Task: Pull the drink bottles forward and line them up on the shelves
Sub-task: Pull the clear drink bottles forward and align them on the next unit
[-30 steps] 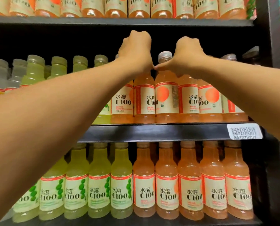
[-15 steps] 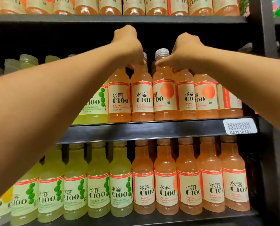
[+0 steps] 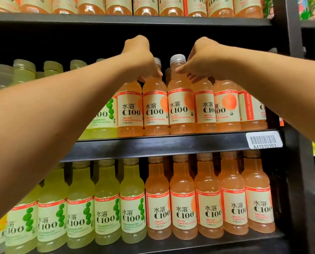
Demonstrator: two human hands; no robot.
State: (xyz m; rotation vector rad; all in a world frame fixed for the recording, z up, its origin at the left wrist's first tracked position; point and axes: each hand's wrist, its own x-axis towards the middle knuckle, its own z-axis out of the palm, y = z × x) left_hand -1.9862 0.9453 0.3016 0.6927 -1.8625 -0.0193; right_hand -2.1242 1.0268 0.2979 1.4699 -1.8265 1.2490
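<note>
Fingers (image 3: 149, 77) of the left hand (image 3: 138, 54) curl down round the necks of the grapefruit bottles (image 3: 155, 107) on the middle shelf (image 3: 171, 145), and those of the right hand (image 3: 201, 57) pinch at the neck of the silver-capped bottle (image 3: 180, 99) and its right-hand neighbour; how many necks each hand takes I cannot tell, since the knuckles hide them. Gripping high at the neck looks chosen so that several bottles can be hauled forward together from the dark depth of the shelf; the orange row already stands at the shelf lip, labels mostly outward. Left of it, the green bottles (image 3: 24, 74) sit well back, so that stretch seems undone; the lower shelf (image 3: 189, 241) carries green and orange rows close to its front edge; the top shelf (image 3: 134, 19) shows only bottle bases. Smallest, a barcode tag (image 3: 263, 140) marks the middle shelf's right end.
</note>
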